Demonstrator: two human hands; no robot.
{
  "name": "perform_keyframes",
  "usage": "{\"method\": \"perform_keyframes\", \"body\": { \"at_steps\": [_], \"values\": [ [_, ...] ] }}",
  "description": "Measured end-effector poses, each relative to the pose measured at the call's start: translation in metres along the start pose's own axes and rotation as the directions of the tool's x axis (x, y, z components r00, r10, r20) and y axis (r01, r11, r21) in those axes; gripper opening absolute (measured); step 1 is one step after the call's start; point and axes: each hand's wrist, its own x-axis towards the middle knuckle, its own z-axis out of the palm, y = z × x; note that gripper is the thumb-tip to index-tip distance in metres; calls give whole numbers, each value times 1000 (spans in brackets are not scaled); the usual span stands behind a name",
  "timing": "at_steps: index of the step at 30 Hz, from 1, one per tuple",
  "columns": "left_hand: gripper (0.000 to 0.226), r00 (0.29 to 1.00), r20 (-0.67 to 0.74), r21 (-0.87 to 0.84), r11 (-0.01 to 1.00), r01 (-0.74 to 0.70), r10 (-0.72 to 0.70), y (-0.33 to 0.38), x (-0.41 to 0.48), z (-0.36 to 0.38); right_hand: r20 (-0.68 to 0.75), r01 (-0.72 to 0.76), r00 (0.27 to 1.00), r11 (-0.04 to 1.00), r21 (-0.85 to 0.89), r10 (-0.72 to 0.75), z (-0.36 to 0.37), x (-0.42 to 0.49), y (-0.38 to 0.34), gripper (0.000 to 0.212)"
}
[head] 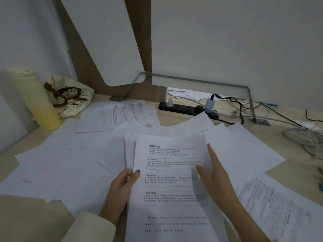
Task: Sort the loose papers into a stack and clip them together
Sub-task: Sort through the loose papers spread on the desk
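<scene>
matt paper sheets [171, 172], cloth bag [73, 96], wood-look desk [174, 119]

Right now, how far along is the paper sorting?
Early. Done: a few sheets gathered into a held stack, pinched in the left hand. In hand: the right hand lies open against its right edge. Left: loose papers cover the desk; nothing clipped.

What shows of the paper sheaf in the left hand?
The sheaf of papers is several white printed sheets, unevenly fanned at upper left. Its top page carries boxed text, too blurred to read. It overlies loose sheets on the desk. The left hand pinches its left edge, thumb on top; the right hand rests flat on its right side.
</scene>
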Motion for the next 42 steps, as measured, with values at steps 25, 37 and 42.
{"method": "perform_keyframes", "body": {
  "at_steps": [25,37,42],
  "values": [
    [24,989,-120,-14,996,89,-90,-7,10,0,276,-434,897,566,701,346,-47,-5,47,23],
    [27,981,-188,76,995,65,-50,-5,11,4,364,-395,904,763,512,224,-31,-5,32,27],
    [28,983,-180,92,994,59,-42,-4,11,6,301,-298,932,901,315,203,-11,3,17,29]
  ]
}}
